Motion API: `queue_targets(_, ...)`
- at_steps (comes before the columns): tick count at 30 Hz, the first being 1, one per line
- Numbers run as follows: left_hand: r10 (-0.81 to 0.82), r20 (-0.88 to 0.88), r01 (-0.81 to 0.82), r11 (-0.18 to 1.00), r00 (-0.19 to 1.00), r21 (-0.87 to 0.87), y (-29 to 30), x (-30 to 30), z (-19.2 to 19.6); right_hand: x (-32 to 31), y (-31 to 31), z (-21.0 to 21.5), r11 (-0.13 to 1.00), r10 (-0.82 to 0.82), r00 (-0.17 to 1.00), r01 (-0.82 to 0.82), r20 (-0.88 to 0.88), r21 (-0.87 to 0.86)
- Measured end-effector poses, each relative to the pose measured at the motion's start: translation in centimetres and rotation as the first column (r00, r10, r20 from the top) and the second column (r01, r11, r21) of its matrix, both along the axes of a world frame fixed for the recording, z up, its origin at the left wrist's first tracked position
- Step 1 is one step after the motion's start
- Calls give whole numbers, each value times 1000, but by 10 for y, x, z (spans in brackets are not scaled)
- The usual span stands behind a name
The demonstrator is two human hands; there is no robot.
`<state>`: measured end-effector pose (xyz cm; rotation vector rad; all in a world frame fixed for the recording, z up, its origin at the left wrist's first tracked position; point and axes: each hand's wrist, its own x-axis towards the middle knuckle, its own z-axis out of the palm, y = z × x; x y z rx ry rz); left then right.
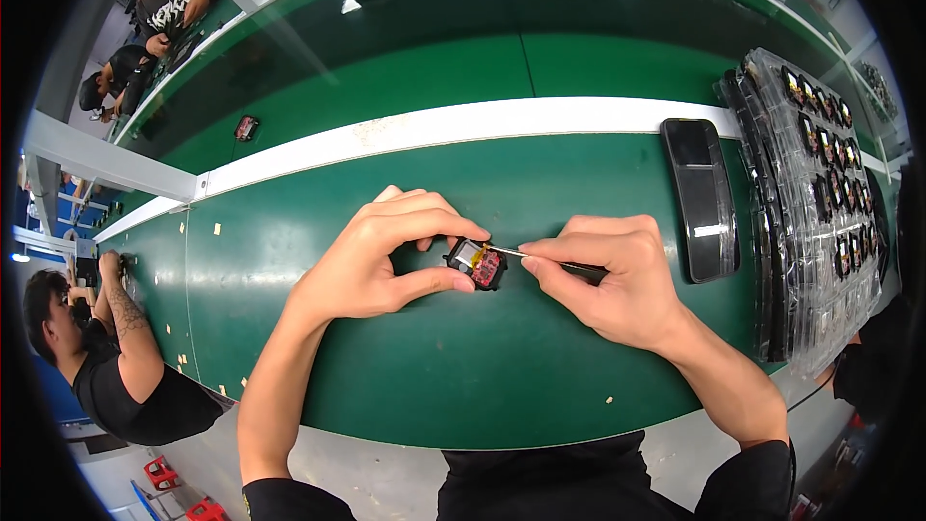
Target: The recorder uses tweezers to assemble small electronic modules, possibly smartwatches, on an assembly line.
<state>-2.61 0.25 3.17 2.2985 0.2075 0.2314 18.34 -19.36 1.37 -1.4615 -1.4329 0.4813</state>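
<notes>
A small black electronic module [489, 268] with a red circuit board, a silvery part and a yellow strip sits on the green bench mat. My left hand [386, 251] pinches it between thumb and index finger at its left and top edges. From the right, my right hand [617, 275] grips thin metal tweezers [506, 251]; their tip meets the module near the yellow strip. Whether the tip has hold of anything is too small to tell.
Stacked clear trays [820, 203] of similar modules stand at the right, beside a dark phone-like slab [699, 198]. A white rail [463, 121] crosses behind my hands. Beyond it lies another module [247, 127]. A co-worker [125, 357] sits at the left; others work farther back.
</notes>
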Motion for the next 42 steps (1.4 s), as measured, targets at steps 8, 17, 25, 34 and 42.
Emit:
queue_targets(8, -10, -41, 11, 1000, 999, 20, -1, 2, 1, 0, -1, -3, 1000, 10, 999, -10, -38, -10)
queue_targets(17, -33, 17, 32, 996, 999, 88, -4, 2, 0, -3, -3, -1, 999, -10, 998, 7, -68, -40)
queue_targets(25, -35, 37, 32, 996, 999, 81, -2, 1, 2, -2, -1, 1, 999, 0, 999, -2, -50, -42)
queue_targets(34, -11, 44, 4, 989, 999, 148, -11, 13, 8, 11, 0, 4, 990, -138, 980, 139, -146, -4)
queue_targets(42, 104, 29, -107, 969, 994, 221, -21, 4, 7, 5, 10, -14, 988, -119, 957, 142, -266, 67)
